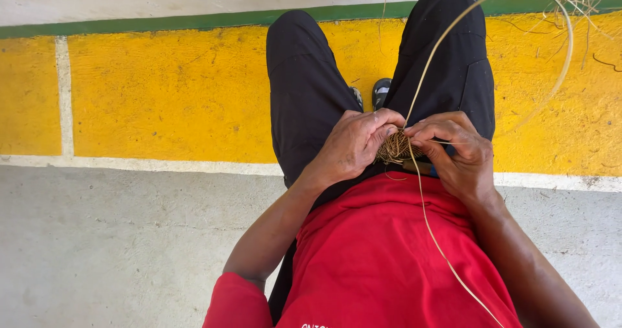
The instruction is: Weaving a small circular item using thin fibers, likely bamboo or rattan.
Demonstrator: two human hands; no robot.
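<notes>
Together, both hands curled around woven fibre bundle.

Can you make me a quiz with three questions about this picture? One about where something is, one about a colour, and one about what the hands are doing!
1. Where is the small woven straw piece?
A. On the grey floor
B. Between the two hands, over the lap
C. On the green stripe

2. What colour is the shirt?
A. Red
B. Blue
C. White

3. What are the left hand and the right hand doing?
A. Both hang open at the sides
B. One holds a cup
C. Both pinch the woven straw piece with their fingers

Answers:
1. B, the bundle sits between the hands above the black trousers.
2. A, the shirt at the bottom of the view is red.
3. C, both hands close on the bundle, and a long straw strand loops up from it.
</notes>
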